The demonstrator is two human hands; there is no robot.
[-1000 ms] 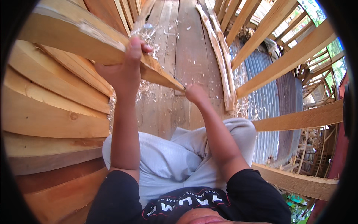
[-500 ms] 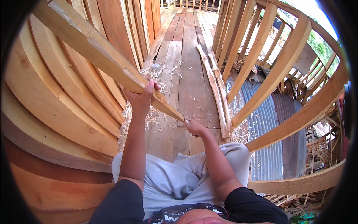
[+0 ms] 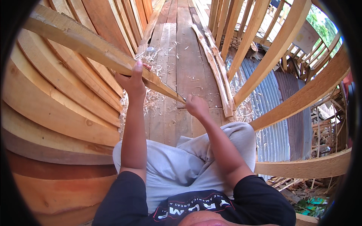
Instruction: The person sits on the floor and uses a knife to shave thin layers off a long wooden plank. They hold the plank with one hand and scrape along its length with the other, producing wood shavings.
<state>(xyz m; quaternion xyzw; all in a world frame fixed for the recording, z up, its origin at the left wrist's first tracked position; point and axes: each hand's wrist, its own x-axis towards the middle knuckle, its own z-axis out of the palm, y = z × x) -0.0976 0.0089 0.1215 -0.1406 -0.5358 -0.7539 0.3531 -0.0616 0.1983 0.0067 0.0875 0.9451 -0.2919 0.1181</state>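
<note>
A long squared wooden beam (image 3: 90,47) slants down from the upper left, tapering to a narrow end in front of me. My left hand (image 3: 132,80) is wrapped round it above the taper, thumb on top. My right hand (image 3: 197,106) is closed in a fist just beyond the beam's tip. From that fist a thin dark blade, seemingly a knife (image 3: 176,92), runs back along the tapered edge; its handle is hidden by my fingers. Pale wood shavings (image 3: 152,98) lie below the beam.
Stacked planks (image 3: 60,94) lean along the left. A wooden railing (image 3: 260,71) stands on the right, with corrugated metal sheets (image 3: 269,120) beyond and below. Two rough wood strips (image 3: 215,64) lie along the plank floor (image 3: 188,56). A small silvery round object (image 3: 150,49) sits among shavings.
The whole view has shifted, so the floor and both hands appear higher. The blade now shows along the beam's tapered edge. My left hand keeps its hold on the beam.
</note>
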